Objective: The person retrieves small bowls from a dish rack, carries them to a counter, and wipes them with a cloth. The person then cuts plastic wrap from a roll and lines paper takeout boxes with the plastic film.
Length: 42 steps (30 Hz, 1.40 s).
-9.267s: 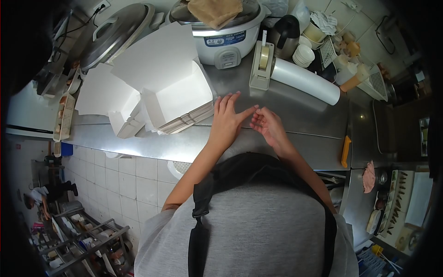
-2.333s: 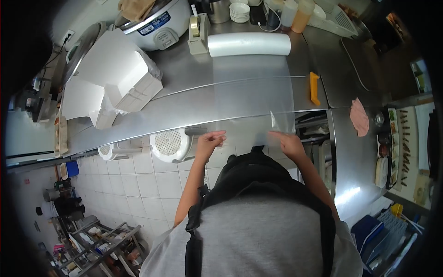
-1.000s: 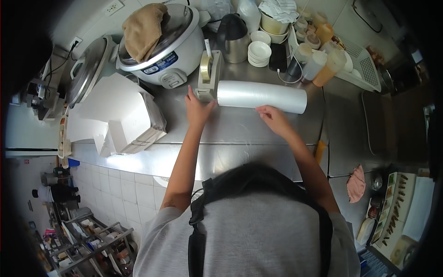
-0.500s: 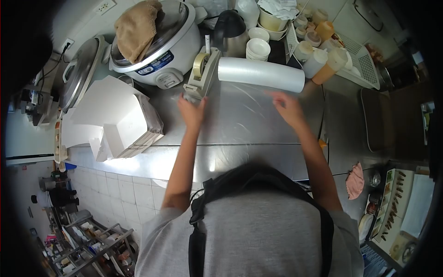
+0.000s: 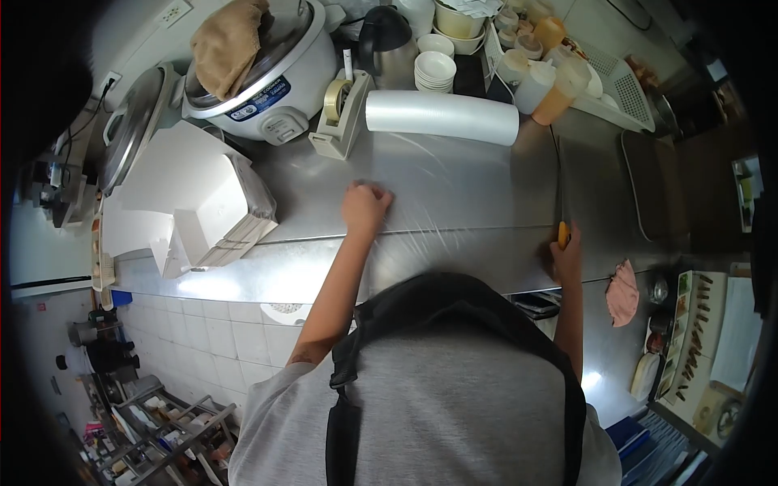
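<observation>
Plastic sheet point(image 5: 433, 185): probably light, limp, slippery; we'd pinch its edge.
Left hand point(image 5: 365, 209): fingers curled; we can't tell whether gripping.
Right hand point(image 5: 569, 257): closed around our orange handle point(image 5: 563, 235).

One roll point(image 5: 442, 118), one dispenser point(image 5: 350, 117), probably one knife point(image 5: 563, 235).

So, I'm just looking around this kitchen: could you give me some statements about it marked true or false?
1. The right hand holds a yellow tool. True.
2. The left hand grasps the tape dispenser. False: the dispenser stands apart from it.
3. A brown cloth lies on the rice cooker. True.
4. The nearest white box is closed. False: it stands open.
5. The small white bowls are stacked. True.
</observation>
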Tool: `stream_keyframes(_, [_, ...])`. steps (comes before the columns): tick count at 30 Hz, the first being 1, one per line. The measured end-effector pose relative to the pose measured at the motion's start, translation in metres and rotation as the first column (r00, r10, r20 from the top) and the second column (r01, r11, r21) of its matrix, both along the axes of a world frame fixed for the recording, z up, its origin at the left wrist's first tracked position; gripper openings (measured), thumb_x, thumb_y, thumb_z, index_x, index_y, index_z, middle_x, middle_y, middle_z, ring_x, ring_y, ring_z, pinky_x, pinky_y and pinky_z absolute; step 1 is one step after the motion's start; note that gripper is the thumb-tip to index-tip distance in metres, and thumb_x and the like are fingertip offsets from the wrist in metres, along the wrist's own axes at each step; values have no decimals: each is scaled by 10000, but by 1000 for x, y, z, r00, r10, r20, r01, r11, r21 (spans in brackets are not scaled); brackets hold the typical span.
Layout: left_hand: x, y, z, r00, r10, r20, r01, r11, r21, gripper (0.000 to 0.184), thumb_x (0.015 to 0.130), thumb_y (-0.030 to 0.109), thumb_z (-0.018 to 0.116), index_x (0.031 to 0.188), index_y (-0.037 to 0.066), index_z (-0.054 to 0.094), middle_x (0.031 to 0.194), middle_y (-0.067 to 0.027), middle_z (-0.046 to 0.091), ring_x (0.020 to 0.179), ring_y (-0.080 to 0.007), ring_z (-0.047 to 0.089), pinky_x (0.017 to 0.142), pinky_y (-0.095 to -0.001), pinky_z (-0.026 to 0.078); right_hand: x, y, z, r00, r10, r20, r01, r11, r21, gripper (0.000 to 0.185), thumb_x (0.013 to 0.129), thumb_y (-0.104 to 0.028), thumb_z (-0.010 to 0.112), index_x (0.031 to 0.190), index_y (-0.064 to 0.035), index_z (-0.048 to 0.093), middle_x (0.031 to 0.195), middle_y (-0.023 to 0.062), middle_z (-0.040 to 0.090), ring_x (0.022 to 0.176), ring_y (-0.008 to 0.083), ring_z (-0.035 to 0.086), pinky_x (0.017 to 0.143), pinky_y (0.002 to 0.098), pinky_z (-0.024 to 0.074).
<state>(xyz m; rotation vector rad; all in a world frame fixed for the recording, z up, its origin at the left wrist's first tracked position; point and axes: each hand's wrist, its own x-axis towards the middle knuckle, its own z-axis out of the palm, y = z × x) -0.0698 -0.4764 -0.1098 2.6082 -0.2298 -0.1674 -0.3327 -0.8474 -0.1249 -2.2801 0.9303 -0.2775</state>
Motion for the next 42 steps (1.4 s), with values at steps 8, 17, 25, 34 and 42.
stream_keyframes(8, [-65,-7,-13,694,-671,259,645,740,190,756,838,485,620,1474,204,322,1533,-172,246,1412,-348,248,1124,-511,235,32,33,61,995,-93,34,86,983,165,367,880,-289,663,1125,-28,583,914,111,625,835,232,609,756,331,473])
stream_keyframes(17, [-86,17,0,619,-757,212,716,654,244,716,864,602,516,1473,275,332,1567,-109,203,1437,-327,202,1145,-522,180,186,23,58,721,675,158,-670,737,-92,437,849,-318,711,1098,27,614,925,129,629,818,210,594,765,299,470])
stream_keyframes(25, [-97,35,3,607,-755,246,728,653,208,634,871,556,547,1428,288,406,1538,-104,268,1408,-330,261,1140,-519,192,234,20,60,673,732,104,-737,676,12,435,852,-226,706,1194,19,593,1051,131,653,954,220,616,863,306,463])
stream_keyframes(34, [-13,1,-20,983,0,186,23,992,-123,472,843,402,666,1209,116,579,1131,-154,559,1020,-334,584,843,-387,488,231,9,39,546,831,101,-819,556,-141,298,854,-124,648,1087,45,569,1237,177,561,1107,314,554,920,346,444])
stream_keyframes(42, [61,-17,6,993,38,-113,-29,997,77,333,792,345,716,851,17,711,936,-152,688,861,-290,671,745,-416,530,235,10,47,527,849,46,-840,528,-125,238,857,-103,625,1026,50,559,1233,173,555,1074,328,559,911,354,450])
